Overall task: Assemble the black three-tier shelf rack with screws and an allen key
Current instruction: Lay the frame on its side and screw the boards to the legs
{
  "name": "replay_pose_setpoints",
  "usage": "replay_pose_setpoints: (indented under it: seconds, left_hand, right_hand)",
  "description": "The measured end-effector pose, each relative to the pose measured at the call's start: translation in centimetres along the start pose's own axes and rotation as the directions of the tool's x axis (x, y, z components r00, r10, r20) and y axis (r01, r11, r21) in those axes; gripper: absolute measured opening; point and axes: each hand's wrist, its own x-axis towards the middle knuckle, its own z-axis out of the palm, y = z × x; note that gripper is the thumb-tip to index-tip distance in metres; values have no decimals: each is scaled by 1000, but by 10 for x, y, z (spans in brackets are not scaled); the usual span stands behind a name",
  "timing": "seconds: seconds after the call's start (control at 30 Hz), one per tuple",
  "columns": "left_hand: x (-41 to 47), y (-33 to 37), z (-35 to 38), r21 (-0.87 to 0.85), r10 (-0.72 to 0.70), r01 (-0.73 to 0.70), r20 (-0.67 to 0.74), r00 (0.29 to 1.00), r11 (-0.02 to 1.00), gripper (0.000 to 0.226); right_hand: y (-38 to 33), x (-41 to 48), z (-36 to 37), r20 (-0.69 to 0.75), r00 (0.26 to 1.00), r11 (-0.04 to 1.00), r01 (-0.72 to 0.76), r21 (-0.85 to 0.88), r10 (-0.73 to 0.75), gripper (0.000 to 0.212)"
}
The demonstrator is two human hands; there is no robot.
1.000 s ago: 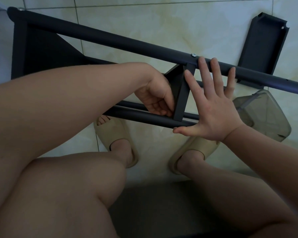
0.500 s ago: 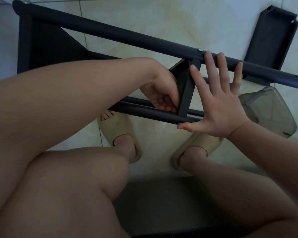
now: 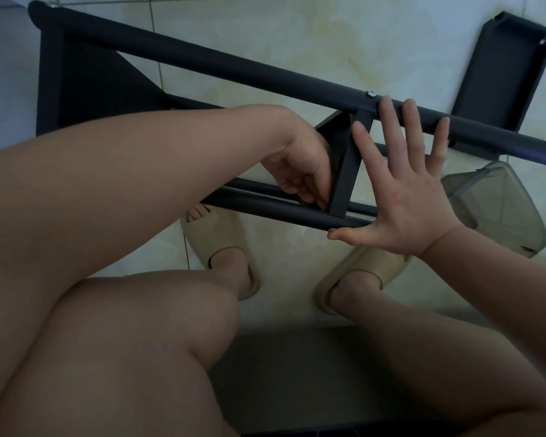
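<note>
Your left hand curls round the middle shelf edge at the lower tube. Your right hand is spread flat, fingertips on the upper tube, with the plastic container near its wrist.

left hand, right hand on rack

The rack lies on the floor across the upper frame. A loose panel lies behind it at upper right. A container sits at right, below its pole.
</note>
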Motion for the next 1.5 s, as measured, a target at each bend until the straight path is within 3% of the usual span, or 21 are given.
replay_pose_setpoints:
  seconds: [1.5]
  left_hand:
    - [3, 4, -6, 57, -55, 51, 66, 996, 997, 10]
  right_hand:
    - [-1, 0, -1, 11, 1000, 1000, -1, -6, 1, 130]
